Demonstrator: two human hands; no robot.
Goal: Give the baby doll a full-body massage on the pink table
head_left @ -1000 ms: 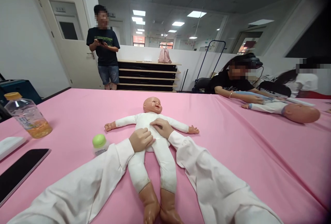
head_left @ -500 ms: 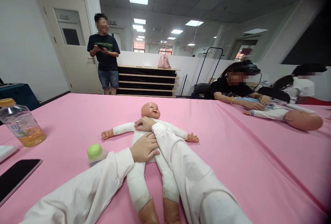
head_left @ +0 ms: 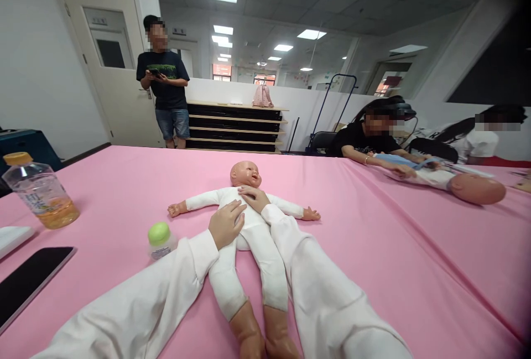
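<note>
A baby doll (head_left: 257, 233) with a white cloth body lies on its back on the pink cloth, its head away from me and its arms spread out. My left hand (head_left: 226, 223) rests on the left side of its belly, fingers stretched out and pointing up to the right. Farther up, my right hand (head_left: 254, 197) lies on the doll's chest just below the chin, its fingers extended toward the left. Both hands are open, laid on the doll without gripping it. Beside my left sleeve stands a small jar (head_left: 161, 240) with a green lid.
On the left of the pink tablecloth (head_left: 352, 270) are a drink bottle (head_left: 41, 193), a black phone (head_left: 35, 279) and a white object (head_left: 14, 239). At right a person (head_left: 369, 138) handles another doll (head_left: 477, 187). Someone stands by the door (head_left: 108, 66).
My hands have moved apart: the left has shifted up and left across the belly, the right toward the right of the chest. The view has shifted slightly.
</note>
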